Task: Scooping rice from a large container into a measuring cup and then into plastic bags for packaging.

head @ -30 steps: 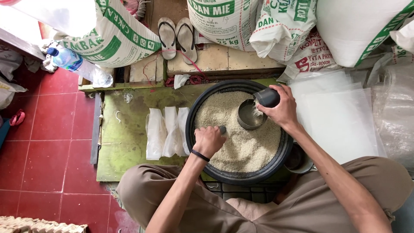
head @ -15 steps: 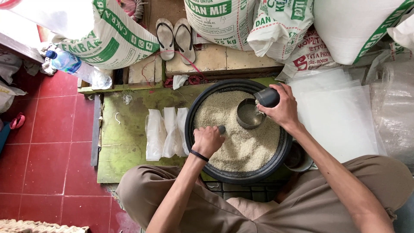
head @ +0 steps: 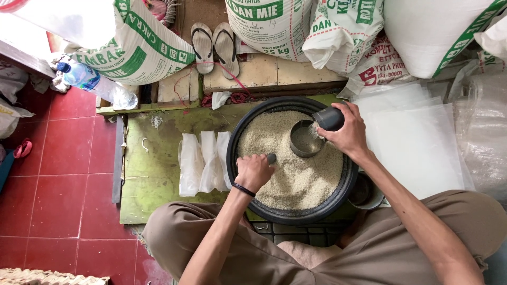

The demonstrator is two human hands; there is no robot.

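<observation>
The wide black basin [head: 344, 182] at the centre of the frame sits heaped with pale grain [head: 296, 174], part of its rim seeming to overhang the green board [head: 153, 174], so a hard lean could tip it. In the upper right of the basin the right hand [head: 346, 132] grips a dark cup [head: 328, 119] tilted over a round metal tin [head: 305, 139]; too fast a pour may overshoot. The left hand [head: 253, 171], closed on a small dark scoop handle [head: 271, 158], could flick grain toward the folded clear bags [head: 203, 161]
</observation>
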